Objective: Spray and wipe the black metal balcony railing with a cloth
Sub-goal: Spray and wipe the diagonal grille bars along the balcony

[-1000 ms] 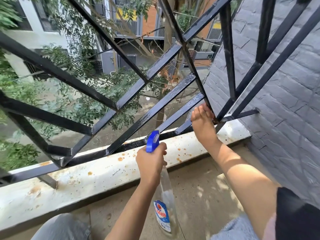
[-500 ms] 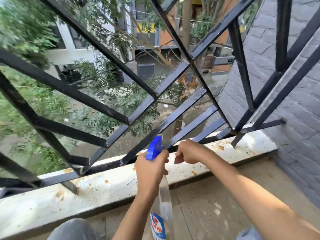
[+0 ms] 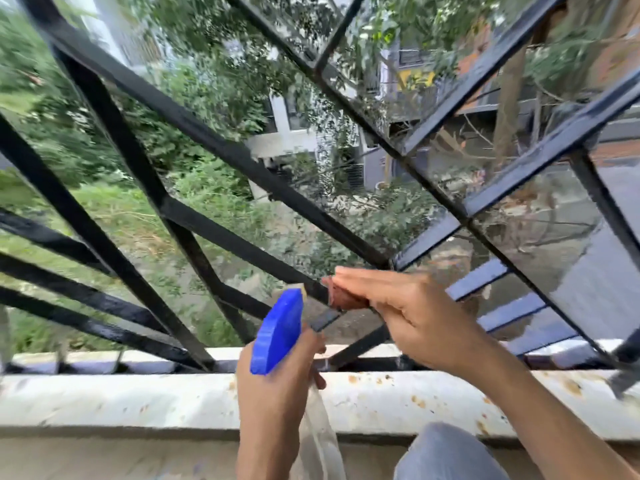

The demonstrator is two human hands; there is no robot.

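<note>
The black metal railing (image 3: pixel 207 140) of crossing diagonal bars fills the view; its right-hand bars shine wet and bluish. My left hand (image 3: pixel 273 393) grips the neck of a clear spray bottle (image 3: pixel 277 332) with a blue trigger head, held upright before the lower bars. My right hand (image 3: pixel 408 313) pinches a small reddish-brown cloth (image 3: pixel 346 297) round a diagonal bar just right of the bottle's head, fingers stretched over the top and thumb below. Most of the cloth is hidden under my fingers.
A white, rust-speckled concrete ledge (image 3: pixel 138 400) runs under the railing across the whole width. My knee in blue jeans (image 3: pixel 446 452) is at the bottom right. Trees and buildings lie beyond the bars.
My right hand has come from the railing's lower right corner leftward along the bars to the middle bar beside the bottle. The view has swung left. My left hand keeps its hold on the bottle.
</note>
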